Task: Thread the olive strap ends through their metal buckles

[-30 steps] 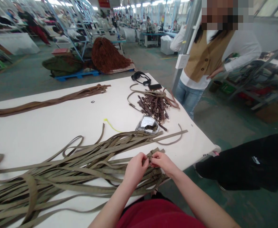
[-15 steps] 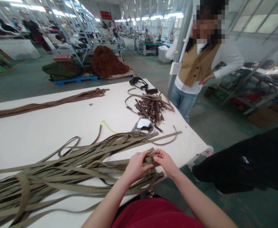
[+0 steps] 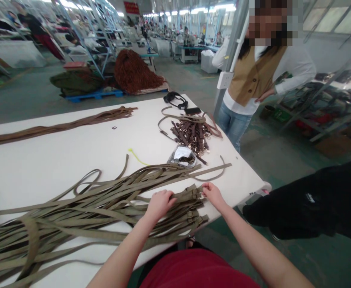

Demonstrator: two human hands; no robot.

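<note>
Olive webbing straps [image 3: 103, 214] lie in a long loose bundle across the near side of the white table [image 3: 97, 154]. Metal buckles [image 3: 190, 216] sit near the right-hand ends of several straps. My left hand [image 3: 160, 204] is closed on one strap, a short way left of its buckle [image 3: 194, 193]. With thumb and fingers pinched, my right hand [image 3: 210, 193] grips the end of that strap just right of the buckle. The strap runs between both hands, over the other straps.
Beyond the straps lie a clear bag of metal parts [image 3: 182, 157], dark straps with metal hooks [image 3: 192, 134] and a black headset [image 3: 175, 100]. Brown straps [image 3: 58, 126] stretch along the far edge. A person in a tan vest [image 3: 258, 74] stands past the table; dark clothing [image 3: 310, 200] shows at right.
My hands were close together at the buckle; now they are apart, the left further left along the strap and the right at its end. The buckle shows between them.
</note>
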